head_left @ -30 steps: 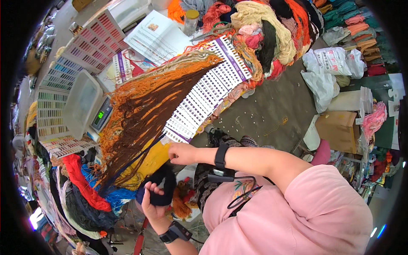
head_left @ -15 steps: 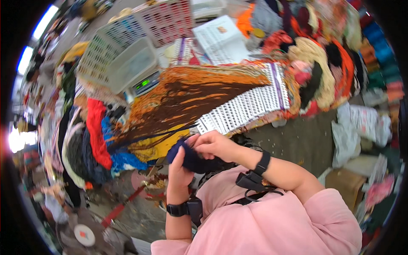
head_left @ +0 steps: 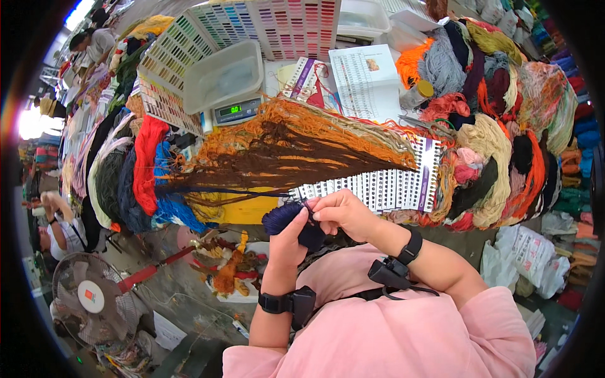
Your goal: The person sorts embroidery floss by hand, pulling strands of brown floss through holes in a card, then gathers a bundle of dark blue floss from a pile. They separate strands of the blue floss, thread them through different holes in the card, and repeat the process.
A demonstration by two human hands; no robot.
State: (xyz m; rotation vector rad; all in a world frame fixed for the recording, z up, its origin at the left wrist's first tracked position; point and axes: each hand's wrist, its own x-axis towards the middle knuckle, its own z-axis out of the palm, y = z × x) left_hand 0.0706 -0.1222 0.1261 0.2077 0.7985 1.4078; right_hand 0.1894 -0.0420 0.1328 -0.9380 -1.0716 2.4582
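Note:
My left hand (head_left: 287, 249) is closed round a bundle of navy yarn (head_left: 279, 218), its thumb pressed on top. Close beside it, my right hand (head_left: 348, 213) pinches at the bundle's upper right side; a thin dark strand seems to run between its fingertips. Both hands are just in front of the table edge. Beyond them lie white cards (head_left: 384, 186) with rows of holes, overlapping in a fan. Long brown threads (head_left: 283, 151) and orange threads (head_left: 328, 121) spread leftward from the cards. A few navy strands cross a yellow patch (head_left: 242, 208) near the table's front edge.
Behind the threads stand a digital scale (head_left: 237, 111), a translucent tub (head_left: 220, 75) and colour sample boards (head_left: 293, 31). A printed sheet (head_left: 364, 79) and scissors (head_left: 421, 122) lie farther right. Yarn hanks flank the table. A fan (head_left: 93, 296) stands at lower left.
The view has shifted and grown sharper. My hands stay together at the navy yarn, a little farther right in the picture. The right fingers remain pinched at it.

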